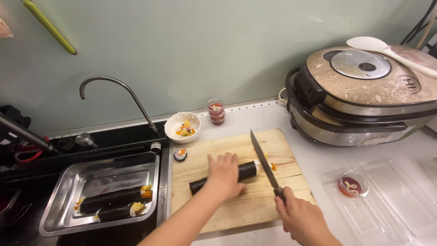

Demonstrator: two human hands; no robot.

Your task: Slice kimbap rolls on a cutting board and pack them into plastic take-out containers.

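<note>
Wooden board (pixel 236 200) sits nearest, a seaweed roll (pixel 243 172) lying across it. The left hand (pixel 224 175) presses flat on the roll, fingers spread and not curled round it, likely to stop it rolling. The right hand (pixel 302 218) is wrapped tight around a knife (pixel 264 161), blade angled over the roll's right end where filling shows. Left, a steel tray (pixel 59 218) holds two more rolls. Farther back stand a bowl (pixel 182 126) of scraps and a rice cooker (pixel 364 95).
</note>
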